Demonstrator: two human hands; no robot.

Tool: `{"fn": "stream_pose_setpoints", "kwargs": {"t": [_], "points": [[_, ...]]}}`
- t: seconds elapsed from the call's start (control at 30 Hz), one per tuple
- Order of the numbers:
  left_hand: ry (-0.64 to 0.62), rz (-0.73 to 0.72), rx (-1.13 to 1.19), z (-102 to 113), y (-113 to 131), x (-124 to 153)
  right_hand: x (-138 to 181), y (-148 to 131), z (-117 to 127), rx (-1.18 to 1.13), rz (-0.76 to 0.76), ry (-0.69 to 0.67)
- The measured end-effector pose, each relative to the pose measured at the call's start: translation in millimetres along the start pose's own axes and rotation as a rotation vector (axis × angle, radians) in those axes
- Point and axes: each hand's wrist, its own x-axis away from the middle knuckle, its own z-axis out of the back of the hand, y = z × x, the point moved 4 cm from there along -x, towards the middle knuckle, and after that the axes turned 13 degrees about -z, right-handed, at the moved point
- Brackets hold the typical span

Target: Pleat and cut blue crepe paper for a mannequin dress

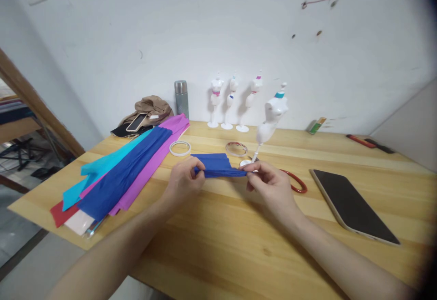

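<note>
Between my hands a piece of blue crepe paper or thin fabric [218,164] is stretched level, its near edge gathered into a narrow fold. My left hand [187,177] pinches its left end, and my right hand [271,182] pinches the right end. Just behind my right hand a small white dress-form mannequin [271,115] leans to the right, with a teal band at its neck; its round base is on the table. Scissors with red-orange handles [299,184] lie partly hidden by my right hand. Two rolls of tape, one white [180,148] and one reddish [236,149], lie behind the blue piece.
Coloured sheets [126,172] are heaped at the left. Behind them are a brown cloth bag [153,109], a phone [137,122] and a thermos [181,99]. Several small mannequins [215,93] line the wall. A tablet [351,204] lies right; a green tube [317,126] stands behind.
</note>
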Motion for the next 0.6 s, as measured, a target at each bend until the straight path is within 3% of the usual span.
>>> {"fn": "stream_pose_setpoints", "kwargs": {"t": [0.17,0.6], "points": [[-0.046,0.087,0.066,-3.8,-9.3,0.3,-1.1,-2.6,0.8,-0.04,-0.018,0.022],[-0.244,0.065,-0.01,-3.6,-4.2,1.3,-1.8,-0.8,-3.9,-0.082,-0.017,-0.006]]}}
